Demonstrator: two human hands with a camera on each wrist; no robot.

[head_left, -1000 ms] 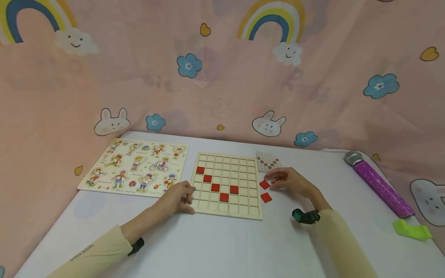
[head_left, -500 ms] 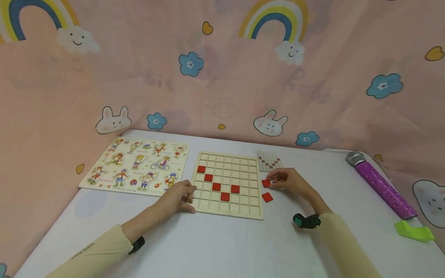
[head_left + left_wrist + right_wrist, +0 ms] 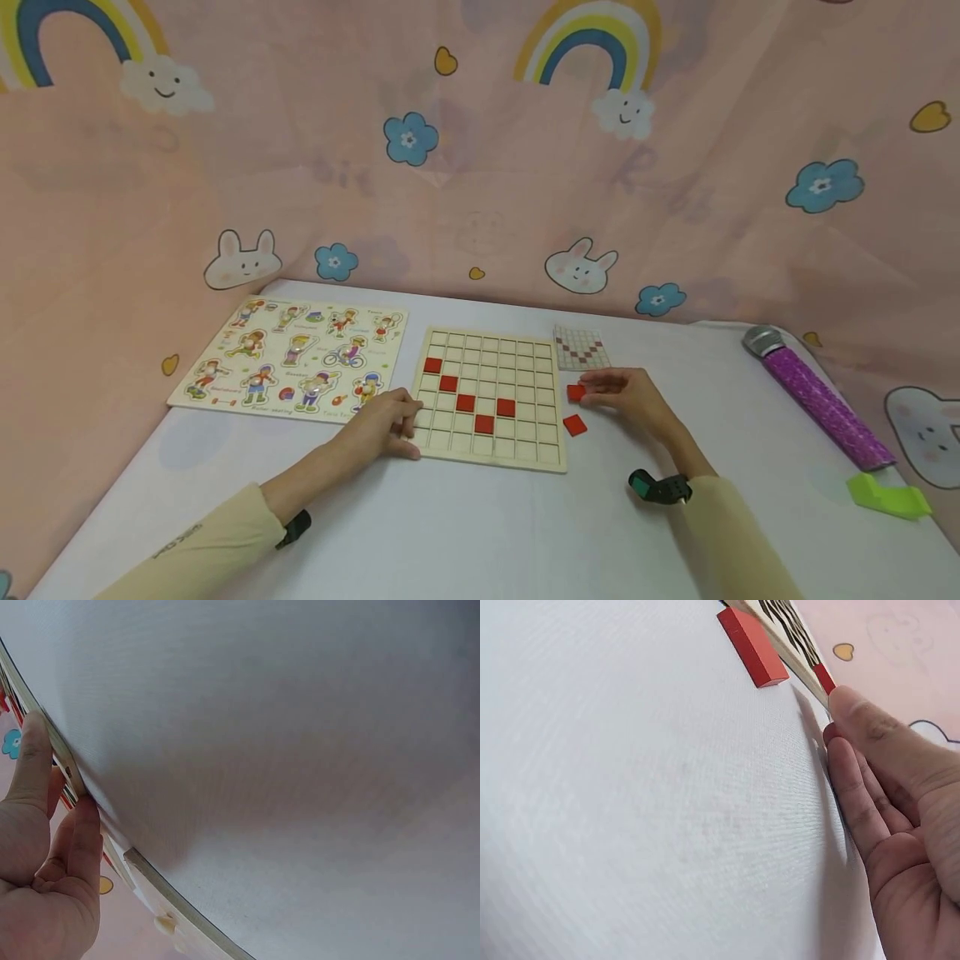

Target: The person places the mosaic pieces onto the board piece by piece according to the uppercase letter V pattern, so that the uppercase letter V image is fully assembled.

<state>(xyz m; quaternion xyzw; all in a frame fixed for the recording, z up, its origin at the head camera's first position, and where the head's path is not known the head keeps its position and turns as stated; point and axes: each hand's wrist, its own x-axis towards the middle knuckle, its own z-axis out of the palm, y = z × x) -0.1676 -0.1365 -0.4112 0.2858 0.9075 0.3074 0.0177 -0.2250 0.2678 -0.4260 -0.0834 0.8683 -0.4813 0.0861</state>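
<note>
A light wooden grid board [image 3: 517, 367] lies on the white table, several red square tiles, such as one tile [image 3: 484, 425], set in its cells in slanting lines. The left hand [image 3: 381, 427] grips the board's left edge, with thumb and fingers on either side of the rim in the left wrist view. Just right of the board, the right hand [image 3: 630, 402] pinches a red tile [image 3: 576, 392] at its fingertips, low over the table. A loose red tile [image 3: 575, 426] lies nearer the front; this tile [image 3: 754, 646] looks thick in the right wrist view.
A small pattern card [image 3: 581, 346] with a V of red squares lies behind the right hand. A picture puzzle board [image 3: 292, 358] lies at left. A purple glittery microphone [image 3: 828, 408] and a green curved piece [image 3: 888, 497] lie at right. A pink cloth hangs behind.
The right hand's fingers have closed in on the upper loose red tile, which has turned and shifted slightly away. The left hand and the board stay put.
</note>
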